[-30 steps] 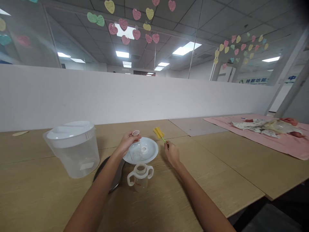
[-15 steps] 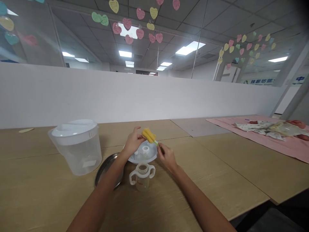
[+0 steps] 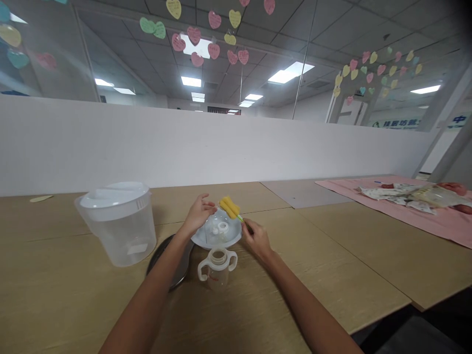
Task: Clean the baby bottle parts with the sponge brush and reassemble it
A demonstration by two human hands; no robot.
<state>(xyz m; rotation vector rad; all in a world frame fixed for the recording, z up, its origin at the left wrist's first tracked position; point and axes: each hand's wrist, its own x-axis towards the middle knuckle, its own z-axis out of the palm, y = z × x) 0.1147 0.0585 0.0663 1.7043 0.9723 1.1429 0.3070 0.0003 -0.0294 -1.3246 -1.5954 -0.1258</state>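
Note:
My right hand (image 3: 255, 239) is closed round the handle of a sponge brush (image 3: 230, 207), whose yellow head points up and left over a bowl. Just left of the sponge, my left hand (image 3: 200, 214) has its fingers apart and holds nothing. Beneath both hands sits the pale bowl (image 3: 233, 240) with water and a small white ring-shaped part (image 3: 222, 226) in it. In front of the bowl a clear baby bottle (image 3: 218, 275) with two white handles stands upright, its mouth uncapped. My left forearm partly hides a steel tray (image 3: 180, 275).
A clear plastic pitcher (image 3: 127, 236) with a white lid stands to the left on the wooden table (image 3: 332, 295). At the far right, a pink cloth (image 3: 405, 223) bears papers and a plastic bag. A white partition (image 3: 221, 152) runs along the back.
My left hand has let go of the sponge head and moved a little left and down. The brush in my right hand has shifted slightly right.

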